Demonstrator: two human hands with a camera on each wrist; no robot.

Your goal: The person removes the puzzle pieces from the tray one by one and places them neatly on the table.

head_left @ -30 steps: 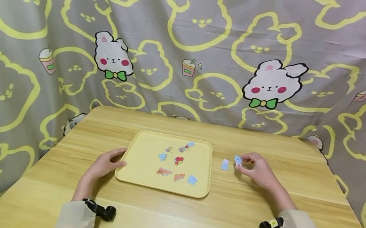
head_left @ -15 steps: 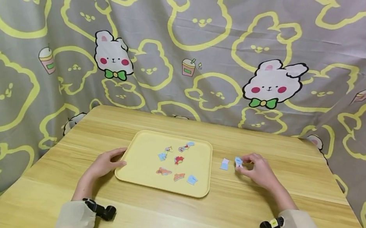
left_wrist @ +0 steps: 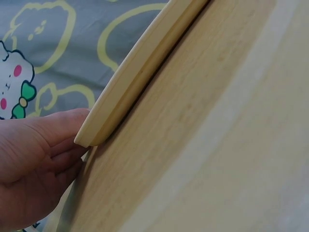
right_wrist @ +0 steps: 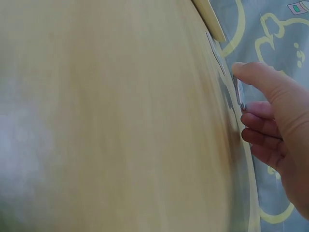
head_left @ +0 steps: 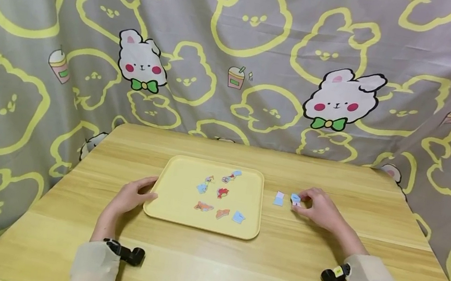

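My left hand (head_left: 129, 198) holds the left edge of a yellow tray (head_left: 176, 189). In the left wrist view its thumb lies at the tray's rim (left_wrist: 113, 96), with the other fingers curled lower down. To the right of the tray, my right hand (head_left: 323, 212) pinches a small blue and pinkish-white puzzle piece (head_left: 296, 199) between thumb and fingers. That thin piece (right_wrist: 238, 89) shows edge-on in the right wrist view, close to the tabletop. Just left of it a pink and blue puzzle piece (head_left: 279, 198) lies flat on the table.
Several cut-out puzzle pieces lie spread over the tray, among them a red one (head_left: 222, 193), an orange one (head_left: 203, 206) and a light blue one (head_left: 239, 217). The wooden table (head_left: 205, 273) ends at a grey patterned curtain (head_left: 199, 83).
The head view has tilted slightly downward. The puzzle piece in my right hand has turned a little and sits lower toward the table. My left hand keeps its place at the tray.
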